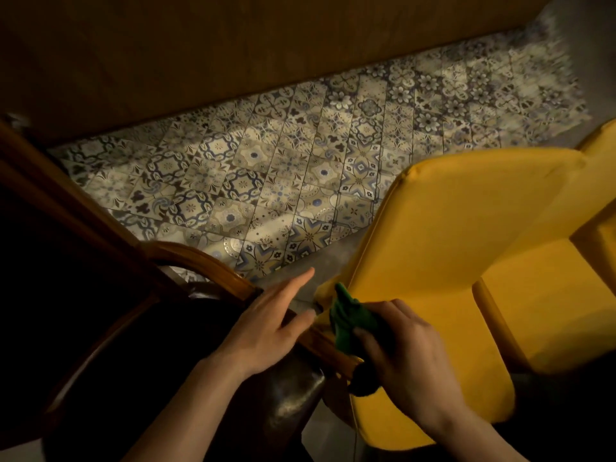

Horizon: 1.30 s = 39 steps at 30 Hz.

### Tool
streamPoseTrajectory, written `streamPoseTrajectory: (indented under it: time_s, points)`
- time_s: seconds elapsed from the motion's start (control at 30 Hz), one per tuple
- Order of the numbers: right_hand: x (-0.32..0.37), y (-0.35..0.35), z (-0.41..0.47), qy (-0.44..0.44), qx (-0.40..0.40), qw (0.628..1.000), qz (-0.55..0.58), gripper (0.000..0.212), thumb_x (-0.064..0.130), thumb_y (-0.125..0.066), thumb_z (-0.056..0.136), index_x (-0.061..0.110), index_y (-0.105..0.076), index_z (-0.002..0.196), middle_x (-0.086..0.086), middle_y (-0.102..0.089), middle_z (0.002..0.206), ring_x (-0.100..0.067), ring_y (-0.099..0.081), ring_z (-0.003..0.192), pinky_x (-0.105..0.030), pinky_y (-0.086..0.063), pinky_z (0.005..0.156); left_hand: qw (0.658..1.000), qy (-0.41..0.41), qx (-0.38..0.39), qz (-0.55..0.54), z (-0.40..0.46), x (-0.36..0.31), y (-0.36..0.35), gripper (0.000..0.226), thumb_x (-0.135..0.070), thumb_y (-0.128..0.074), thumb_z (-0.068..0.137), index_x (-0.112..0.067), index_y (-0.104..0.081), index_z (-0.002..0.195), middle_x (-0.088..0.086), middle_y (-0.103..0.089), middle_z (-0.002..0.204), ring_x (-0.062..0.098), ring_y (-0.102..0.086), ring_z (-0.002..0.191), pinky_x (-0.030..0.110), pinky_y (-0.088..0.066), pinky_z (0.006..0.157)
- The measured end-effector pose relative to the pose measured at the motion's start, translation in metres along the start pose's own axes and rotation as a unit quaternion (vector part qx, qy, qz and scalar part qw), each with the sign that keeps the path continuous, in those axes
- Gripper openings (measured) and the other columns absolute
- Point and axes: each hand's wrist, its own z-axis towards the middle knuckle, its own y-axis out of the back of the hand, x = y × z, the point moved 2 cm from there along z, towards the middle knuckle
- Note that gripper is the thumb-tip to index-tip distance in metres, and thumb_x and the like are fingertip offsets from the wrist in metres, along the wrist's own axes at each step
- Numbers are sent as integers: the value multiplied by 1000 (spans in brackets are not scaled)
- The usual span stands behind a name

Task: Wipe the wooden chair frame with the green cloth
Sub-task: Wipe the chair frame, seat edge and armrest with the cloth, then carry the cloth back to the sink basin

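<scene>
The wooden chair frame (203,265) curves from the left toward the bottom centre, around a dark leather seat (283,405). My right hand (406,355) is closed around the bunched green cloth (350,318), which is pressed against the frame's rail next to the yellow cushion. My left hand (266,325) lies flat on the frame's rail and the dark seat, fingers spread, holding nothing. The part of the rail under both hands is hidden.
A yellow upholstered chair (466,255) fills the right side, close against the wooden chair. Patterned floor tiles (266,168) stretch across the middle. A wooden wall panel (200,45) runs along the far side. A dark wooden piece of furniture (50,201) stands at the left.
</scene>
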Motion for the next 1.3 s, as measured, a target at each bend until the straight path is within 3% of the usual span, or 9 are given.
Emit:
streamPoseTrajectory:
  time_s: [0.17, 0.27, 0.37, 0.5, 0.57, 0.63, 0.8, 0.97, 1.3]
  points:
    - [40, 14, 39, -19, -30, 985, 171, 34, 32, -79, 83, 29, -47, 94, 8, -64, 77, -6, -61, 63, -21, -45, 49, 994, -93, -46, 33, -20, -59, 36, 94, -55, -75, 73, -63, -16, 146, -35, -30, 149, -13, -29, 135, 21, -34, 103]
    - [69, 31, 55, -21, 5, 952, 305, 43, 36, -84, 78, 22, -48, 96, -2, -63, 85, -5, -62, 68, -25, -53, 56, 985, -99, -115, 79, -27, -89, 63, 80, -52, -76, 73, -62, -30, 139, -29, -47, 136, -6, -49, 119, 25, -50, 93]
    - [93, 56, 61, 32, 86, 929, 360, 57, 35, -90, 69, 18, -50, 105, -10, -65, 96, -21, -67, 81, -38, -59, 64, 972, -84, -182, 121, -37, -112, 96, 59, -38, -72, 80, -51, -43, 129, -22, -60, 120, 4, -59, 105, 37, -55, 84]
    - [110, 85, 67, 90, 98, 952, 275, 43, 8, -82, 78, 25, -55, 106, -1, -67, 101, -13, -69, 88, -35, -59, 71, 960, -73, -208, 175, -51, -138, 135, 41, -36, -70, 84, -46, -49, 118, -23, -65, 105, 5, -62, 94, 41, -55, 78]
    - [121, 101, 72, 134, 66, 974, 173, 37, 12, -80, 80, 29, -55, 103, 4, -68, 97, -11, -66, 86, -32, -56, 71, 948, -81, -219, 214, -60, -153, 151, 35, -39, -69, 85, -44, -50, 114, -24, -65, 100, 3, -62, 89, 38, -54, 75]
    - [135, 115, 77, 180, 40, 981, 67, 34, 20, -79, 79, 29, -54, 101, 4, -69, 96, -16, -64, 86, -39, -54, 73, 929, -96, -234, 271, -67, -165, 165, 29, -42, -67, 86, -41, -50, 110, -24, -64, 96, 3, -60, 84, 32, -50, 71]
    - [170, 144, 87, 266, -16, 961, -69, 25, 21, -73, 84, 28, -55, 101, 5, -67, 98, -18, -63, 83, -42, -53, 69, 897, -78, -264, 345, -88, -186, 198, 23, -48, -63, 88, -40, -51, 107, -20, -62, 90, 4, -57, 76, 30, -44, 65]
    - [209, 159, 99, 284, 2, 953, -108, 24, 30, -69, 90, 30, -54, 108, 4, -63, 102, -16, -61, 82, -39, -55, 72, 870, -34, -284, 401, -110, -203, 229, 19, -51, -59, 90, -38, -51, 102, -18, -60, 86, 8, -59, 76, 31, -38, 63]
    - [320, 203, 75, 330, -40, 934, -132, 27, 13, -69, 83, 24, -61, 106, 0, -65, 104, -22, -64, 89, -43, -57, 76, 833, 22, -336, 439, -208, -242, 297, 19, -51, -53, 94, -37, -50, 105, -10, -64, 96, 18, -63, 93, 38, -45, 72]
